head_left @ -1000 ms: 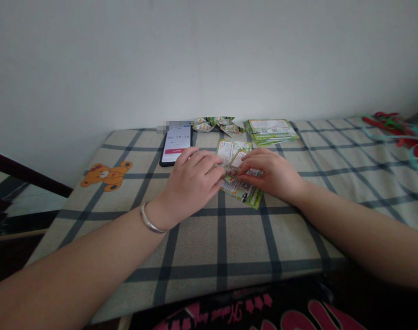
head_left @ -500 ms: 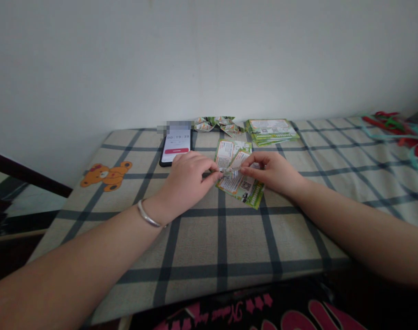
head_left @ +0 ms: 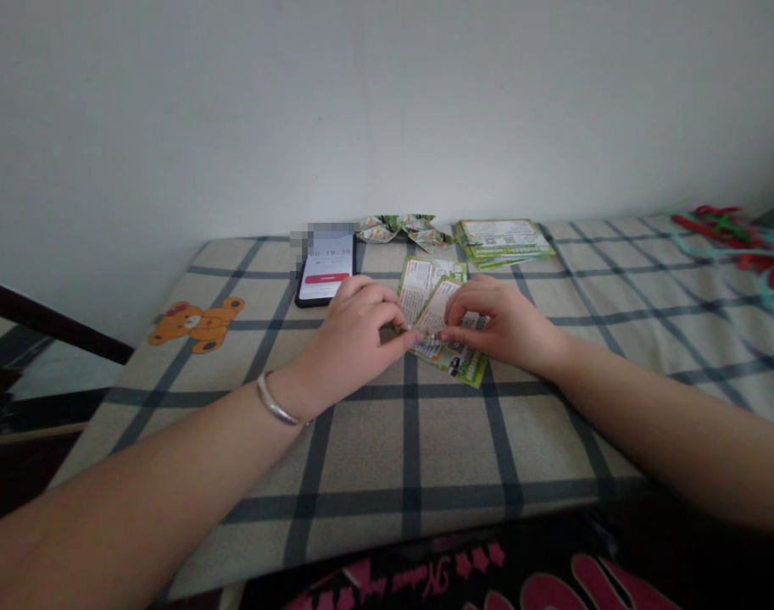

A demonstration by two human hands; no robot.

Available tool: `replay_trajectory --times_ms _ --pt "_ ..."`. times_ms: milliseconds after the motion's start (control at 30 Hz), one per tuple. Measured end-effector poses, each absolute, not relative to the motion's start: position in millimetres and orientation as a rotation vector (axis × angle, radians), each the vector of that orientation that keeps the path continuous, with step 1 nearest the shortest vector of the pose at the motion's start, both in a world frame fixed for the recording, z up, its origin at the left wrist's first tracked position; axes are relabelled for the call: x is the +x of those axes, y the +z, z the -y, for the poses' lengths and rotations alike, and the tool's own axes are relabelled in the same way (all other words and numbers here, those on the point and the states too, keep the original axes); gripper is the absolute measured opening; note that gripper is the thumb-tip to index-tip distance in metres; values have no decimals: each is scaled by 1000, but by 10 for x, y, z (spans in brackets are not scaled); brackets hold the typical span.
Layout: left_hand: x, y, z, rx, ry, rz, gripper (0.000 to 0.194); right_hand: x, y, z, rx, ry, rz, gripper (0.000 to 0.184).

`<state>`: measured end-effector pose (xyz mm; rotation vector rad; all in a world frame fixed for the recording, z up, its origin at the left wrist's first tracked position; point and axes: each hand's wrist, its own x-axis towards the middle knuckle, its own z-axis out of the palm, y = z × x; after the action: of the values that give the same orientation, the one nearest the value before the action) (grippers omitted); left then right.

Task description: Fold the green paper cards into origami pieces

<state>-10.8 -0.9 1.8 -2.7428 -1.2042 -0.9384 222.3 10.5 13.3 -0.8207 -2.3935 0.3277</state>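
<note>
My left hand is closed, with thumb and forefinger pinched on one end of a small pale, crumpled-looking piece. The fingers of my right hand pinch its other end. What this piece is made of is too small to tell. Right below both hands lie two printed green-and-white leaflets, overlapping at an angle, partly covered by the fingers. A silver bangle circles my left wrist.
Behind the left hand lies a phone showing a timer. Folded green paper pieces and a stack of leaflets lie along the wall. A bear cutout is at left; red and teal ribbons lie far right on the checked tablecloth.
Both hands have come slightly towards me and closer together, with the small pale piece still between their fingertips. The leaflets, phone and other things stay in place.
</note>
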Motion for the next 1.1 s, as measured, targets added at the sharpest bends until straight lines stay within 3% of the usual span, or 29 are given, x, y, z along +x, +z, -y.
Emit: replay_trajectory --times_ms 200,533,1000,1100 --pt "-115 80 39 -2790 -821 1029 23 2213 101 -102 -992 397 2389 17" --pt "-102 17 -24 -2809 -716 1254 26 2151 30 -105 -1264 376 2318 21" --pt "-86 33 0 -2752 -549 1195 28 2142 28 -122 -1228 210 2399 22" --pt "-83 24 -6 -2748 -520 1223 28 2155 31 -111 -1142 172 2399 14"
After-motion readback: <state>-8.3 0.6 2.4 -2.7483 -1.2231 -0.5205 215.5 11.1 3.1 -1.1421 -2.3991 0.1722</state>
